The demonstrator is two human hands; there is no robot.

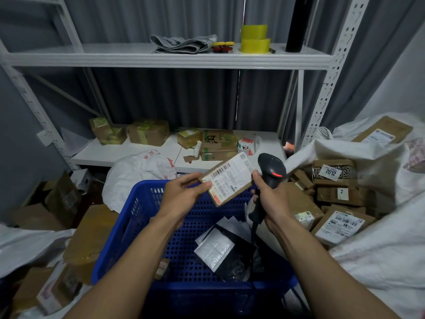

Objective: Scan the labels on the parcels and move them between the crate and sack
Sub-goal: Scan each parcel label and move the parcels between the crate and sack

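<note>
My left hand (184, 194) pinches a small cardboard parcel (230, 178) by its left edge, holding it above the blue crate (142, 212) with its white barcode label facing up. Just right of the parcel, my right hand (272, 199) grips the handle of a black barcode scanner (271, 168), whose red light glows. The scanner's cable hangs down into the crate. On the crate's floor lie a black mailer bag with a white label (220, 252) and some white papers. An open white sack (379, 254) on the right holds several cardboard parcels (338, 226).
A white metal shelf unit (161, 58) stands behind the crate; its lower shelf carries taped boxes (149, 132), its upper one yellow tape rolls (255, 39) and folded cloth. Another white sack (138, 178) lies behind the crate. Loose cardboard boxes (89, 236) crowd the floor at left.
</note>
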